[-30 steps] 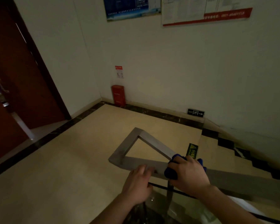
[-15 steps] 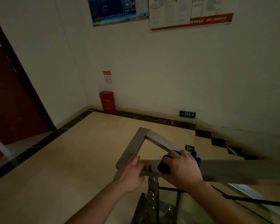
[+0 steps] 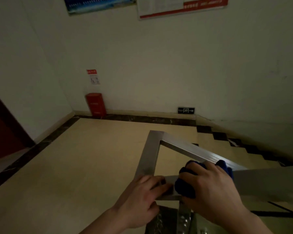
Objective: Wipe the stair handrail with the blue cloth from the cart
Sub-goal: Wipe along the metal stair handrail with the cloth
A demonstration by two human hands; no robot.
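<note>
Landing floor [image 3: 91,157] lay beyond the fingers, with a red box [image 3: 96,104] at the far wall. Steel handrail [image 3: 184,150] cornered just ahead of them. Left hand [image 3: 142,198] gripped the rail. Right hand [image 3: 213,188], just beside it, clenched the blue cloth [image 3: 184,188] onto the rail top, covering that stretch.

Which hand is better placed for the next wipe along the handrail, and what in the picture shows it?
The right hand: it grips the blue cloth, pressed on the handrail, with bare rail stretching away beside it. The left hand grips only the handrail near its corner and has no cloth.
</note>
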